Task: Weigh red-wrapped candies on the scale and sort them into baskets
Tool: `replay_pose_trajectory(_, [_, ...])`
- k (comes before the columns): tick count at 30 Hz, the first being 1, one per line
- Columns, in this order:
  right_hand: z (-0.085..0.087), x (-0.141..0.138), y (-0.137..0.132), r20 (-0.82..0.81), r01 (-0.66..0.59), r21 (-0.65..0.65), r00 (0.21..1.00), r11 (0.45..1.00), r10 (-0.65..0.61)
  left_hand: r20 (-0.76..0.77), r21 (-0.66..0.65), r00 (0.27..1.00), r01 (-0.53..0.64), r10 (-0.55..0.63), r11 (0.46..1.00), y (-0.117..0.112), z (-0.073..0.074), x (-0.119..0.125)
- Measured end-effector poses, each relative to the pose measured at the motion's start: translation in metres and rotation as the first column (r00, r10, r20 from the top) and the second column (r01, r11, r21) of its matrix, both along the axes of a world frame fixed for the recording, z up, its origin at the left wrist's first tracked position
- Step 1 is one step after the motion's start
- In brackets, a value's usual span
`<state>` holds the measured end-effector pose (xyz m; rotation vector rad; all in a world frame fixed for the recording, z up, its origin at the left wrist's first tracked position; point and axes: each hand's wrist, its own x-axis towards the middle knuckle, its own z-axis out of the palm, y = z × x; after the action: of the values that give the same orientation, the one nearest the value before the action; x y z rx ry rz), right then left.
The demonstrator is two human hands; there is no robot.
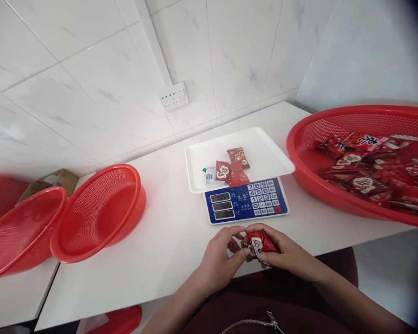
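Right hand (pixel 290 250) around red packet (pixel 266 243)

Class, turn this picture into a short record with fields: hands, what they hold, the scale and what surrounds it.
Left hand: fingers at the left end of a red packet
Right hand: holds the same packet from the right
Scale: on the white table, beyond the hands
Tray: white, on the scale's far part
Tray contents: red packets, partly overlapping, and a white-and-green one
Right side: large red basket holding many packets
Left side: two red baskets
Wall: tiled, with a socket
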<state>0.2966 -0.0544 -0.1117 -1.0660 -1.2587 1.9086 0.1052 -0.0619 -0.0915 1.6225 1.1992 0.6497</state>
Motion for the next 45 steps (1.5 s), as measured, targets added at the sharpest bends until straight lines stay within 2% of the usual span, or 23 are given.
replay_pose_trajectory(3, [-0.004, 0.001, 0.001, -0.031, -0.004, -0.015, 1.0, 1.0, 0.003, -0.04, 0.087, 0.999, 0.03, -0.026, 0.996, 0.002, -0.002, -0.003])
replay_pose_trajectory(5, [-0.008, 0.002, 0.001, -0.071, -0.002, -0.048, 0.997, 0.999, -0.002, -0.115, 0.287, 0.992, -0.014, 0.049, 0.958, 0.008, -0.002, -0.015])
replay_pose_trajectory(6, [-0.012, 0.004, 0.002, -0.099, 0.002, -0.073, 0.995, 0.997, -0.009, -0.159, 0.423, 0.976, -0.069, 0.149, 0.903, 0.013, 0.0, -0.026])
replay_pose_trajectory(7, [-0.015, 0.006, 0.002, -0.127, 0.005, -0.101, 0.992, 0.995, -0.018, -0.19, 0.578, 0.932, -0.148, 0.309, 0.802, 0.018, 0.003, -0.04])
replay_pose_trajectory(8, [-0.019, 0.008, 0.003, -0.154, 0.004, -0.13, 0.988, 0.992, -0.024, -0.199, 0.707, 0.849, -0.221, 0.489, 0.672, 0.024, 0.008, -0.057])
replay_pose_trajectory(9, [-0.024, 0.011, 0.004, -0.175, -0.002, -0.158, 0.984, 0.987, -0.026, -0.187, 0.795, 0.732, -0.279, 0.655, 0.539, 0.03, 0.015, -0.075])
replay_pose_trajectory(10, [-0.028, 0.013, 0.005, -0.193, -0.009, -0.181, 0.981, 0.983, -0.027, -0.173, 0.846, 0.6, -0.314, 0.781, 0.43, 0.034, 0.023, -0.093])
replay_pose_trajectory(11, [-0.032, 0.015, 0.005, -0.211, -0.017, -0.197, 0.977, 0.98, -0.026, -0.208, 0.858, 0.47, -0.334, 0.858, 0.391, 0.038, 0.032, -0.112])
replay_pose_trajectory(13, [-0.04, 0.019, 0.007, -0.253, -0.025, -0.215, 0.967, 0.976, -0.031, -0.397, 0.797, 0.249, -0.383, 0.883, 0.467, 0.041, 0.049, -0.144])
replay_pose_trajectory(14, [-0.043, 0.02, 0.008, -0.278, -0.018, -0.218, 0.96, 0.976, -0.044, -0.505, 0.734, 0.181, -0.424, 0.844, 0.53, 0.042, 0.056, -0.156])
replay_pose_trajectory(15, [-0.046, 0.02, 0.009, -0.302, -0.006, -0.22, 0.951, 0.975, -0.062, -0.595, 0.652, 0.145, -0.487, 0.79, 0.581, 0.042, 0.061, -0.165])
replay_pose_trajectory(16, [-0.048, 0.021, 0.011, -0.322, 0.005, -0.223, 0.943, 0.975, -0.079, -0.66, 0.569, 0.144, -0.545, 0.737, 0.616, 0.042, 0.064, -0.169])
replay_pose_trajectory(19, [-0.047, 0.019, 0.013, -0.356, -0.004, -0.23, 0.931, 0.973, -0.08, -0.724, 0.453, 0.206, -0.578, 0.658, 0.679, 0.044, 0.062, -0.165])
replay_pose_trajectory(23, [-0.04, 0.018, 0.013, -0.354, -0.04, -0.231, 0.934, 0.972, -0.046, -0.718, 0.489, 0.257, -0.476, 0.647, 0.731, 0.048, 0.05, -0.14])
replay_pose_trajectory(26, [-0.04, 0.018, 0.012, -0.351, -0.034, -0.228, 0.935, 0.973, -0.05, -0.679, 0.529, 0.355, -0.37, 0.642, 0.764, 0.052, 0.045, -0.121])
replay_pose_trajectory(28, [-0.042, 0.019, 0.012, -0.354, -0.038, -0.225, 0.934, 0.974, -0.045, -0.587, 0.643, 0.461, -0.232, 0.665, 0.729, 0.058, 0.044, -0.105])
replay_pose_trajectory(30, [-0.047, 0.019, 0.012, -0.355, -0.042, -0.217, 0.934, 0.975, -0.039, -0.492, 0.743, 0.626, -0.059, 0.605, 0.666, 0.068, 0.044, -0.083])
replay_pose_trajectory(32, [-0.05, 0.02, 0.012, -0.351, -0.034, -0.209, 0.936, 0.977, -0.042, -0.473, 0.743, 0.794, 0.126, 0.383, 0.657, 0.081, 0.047, -0.056])
replay_pose_trajectory(33, [-0.051, 0.019, 0.012, -0.347, -0.024, -0.205, 0.936, 0.978, -0.049, -0.49, 0.72, 0.835, 0.225, 0.25, 0.657, 0.089, 0.049, -0.042])
replay_pose_trajectory(35, [-0.05, 0.019, 0.011, -0.344, -0.003, -0.203, 0.937, 0.979, -0.069, -0.568, 0.641, 0.819, 0.378, 0.081, 0.668, 0.107, 0.054, -0.02])
replay_pose_trajectory(37, [-0.046, 0.018, 0.01, -0.339, 0.021, -0.205, 0.937, 0.979, -0.091, -0.652, 0.531, 0.757, 0.422, 0.036, 0.735, 0.124, 0.059, -0.005])
replay_pose_trajectory(40, [-0.039, 0.017, 0.007, -0.318, 0.057, -0.205, 0.94, 0.977, -0.122, -0.709, 0.433, 0.703, 0.373, 0.055, 0.82, 0.148, 0.061, 0.0])
replay_pose_trajectory(45, [-0.031, 0.016, 0.005, -0.307, 0.065, -0.195, 0.944, 0.979, -0.124, -0.723, 0.419, 0.676, 0.259, 0.147, 0.87, 0.175, 0.058, -0.004])
